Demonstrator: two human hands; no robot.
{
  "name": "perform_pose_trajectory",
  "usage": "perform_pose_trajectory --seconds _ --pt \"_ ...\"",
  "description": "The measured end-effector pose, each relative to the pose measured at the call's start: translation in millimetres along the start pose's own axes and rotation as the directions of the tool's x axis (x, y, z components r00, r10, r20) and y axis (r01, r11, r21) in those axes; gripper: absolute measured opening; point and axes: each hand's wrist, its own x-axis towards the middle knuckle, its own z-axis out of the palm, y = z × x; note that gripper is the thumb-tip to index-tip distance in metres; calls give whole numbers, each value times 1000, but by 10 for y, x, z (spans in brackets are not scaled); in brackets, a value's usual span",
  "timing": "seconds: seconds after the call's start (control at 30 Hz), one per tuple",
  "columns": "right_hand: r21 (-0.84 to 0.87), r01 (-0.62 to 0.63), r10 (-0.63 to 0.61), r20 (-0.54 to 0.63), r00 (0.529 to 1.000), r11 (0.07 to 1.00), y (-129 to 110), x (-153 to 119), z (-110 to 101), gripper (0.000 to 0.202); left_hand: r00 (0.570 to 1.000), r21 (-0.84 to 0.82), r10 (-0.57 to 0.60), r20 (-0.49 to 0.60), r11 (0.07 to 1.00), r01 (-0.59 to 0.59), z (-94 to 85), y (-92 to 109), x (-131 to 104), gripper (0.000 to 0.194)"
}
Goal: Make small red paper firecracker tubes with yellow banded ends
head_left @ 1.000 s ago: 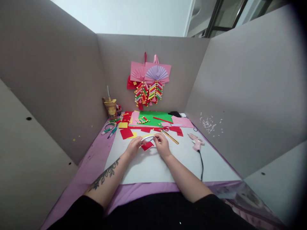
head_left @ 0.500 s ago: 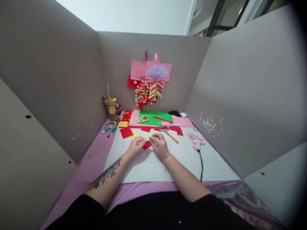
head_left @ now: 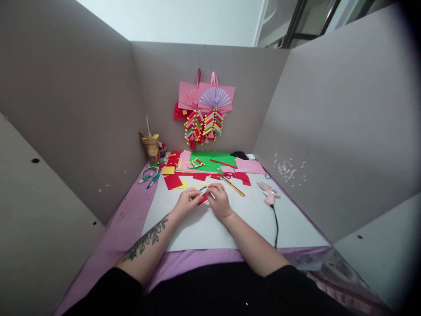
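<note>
Head view, lowest edge: purple cloth, with a white sheet laid over it, perhaps to keep the cloth from glue and cuts.
Left hand: just left of centre, thumb and fingers pinched together on a curved band.
Right hand: just right of centre, fingertips closed on the band's other side; a two-handed hold like that likely steadies it.
Band: mid-frame, between both sets of fingertips, so covered that I can't tell whether it makes a full ring.
Red paper: just below the band, partly hidden by fingers, probably kept there for easy reach.
Glue gun: right of centre, lying well apart from the hands, perhaps for safety.
Scissors: beyond the right hand, seemingly parked within reach.
Green sheet: above centre, pushed back, probably leaving working room.
Paper decorations: upper centre, hung against the far wall, off the work surface.
</note>
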Motion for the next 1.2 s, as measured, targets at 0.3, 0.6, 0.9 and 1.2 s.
perform_pose_trajectory --seconds 0.3,0.6,0.9,1.2 --pt "50 16 -20 87 996 999 -23 8 -9 14 994 243 109 20 964 -111 23 -73 -34 24" --pt "29 -220 221 -39 974 975 181 33 -21 13 992 305 124 12 945 -121 6 -63 -42 24" --pt "-100 -194 191 -44 981 976 380 49 -134 24 996 260 92 -6 962 -87 2 -40 -38 25" --pt "-1 17 -17 74 997 1000 71 21 25 16 998 202 59 -25 978 -53 20 -46 -30 21"
